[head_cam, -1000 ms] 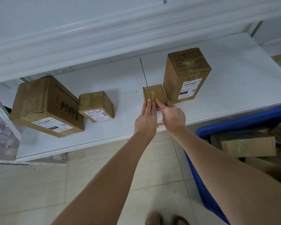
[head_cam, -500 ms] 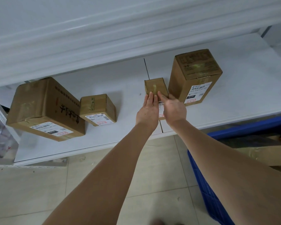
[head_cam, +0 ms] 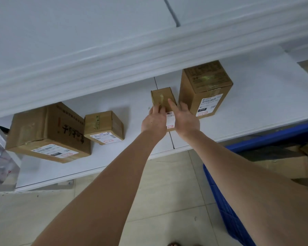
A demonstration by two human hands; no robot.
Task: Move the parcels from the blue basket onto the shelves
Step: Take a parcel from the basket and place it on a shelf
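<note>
From the head camera, the small parcel (head_cam: 163,97) stands on the white lower shelf (head_cam: 267,103), back from its near edge and right on the seam between two shelf boards. Both hands are on it. The left hand (head_cam: 154,120) lies against its left side with the fingers stretched forward and close together, not wrapped round it. The right hand (head_cam: 185,118) is on its right side, the forefinger laid straight along the top and the other fingers slipped down the right face. Both hands are flat and press the parcel between them rather than clasp it. The white label on the parcel's near face shows in the gap between the hands.

Just right of the parcel stands a tall box (head_cam: 205,89), so close that the right hand's fingers fill the narrow space between the two. To the left, well apart, sits a cube-shaped box (head_cam: 103,126), and left of that, nearly touching it, a big flat box (head_cam: 46,130) with dark lettering on its side. The front lip of the upper shelf (head_cam: 96,47) hangs over the far part of the lower one and hides the back of it.

On the right, below the shelf edge, is the blue basket (head_cam: 226,215) on the tiled floor (head_cam: 167,189), with a brown parcel (head_cam: 288,166) lying in it. At the far left edge sits a clear plastic bin (head_cam: 0,162).
</note>
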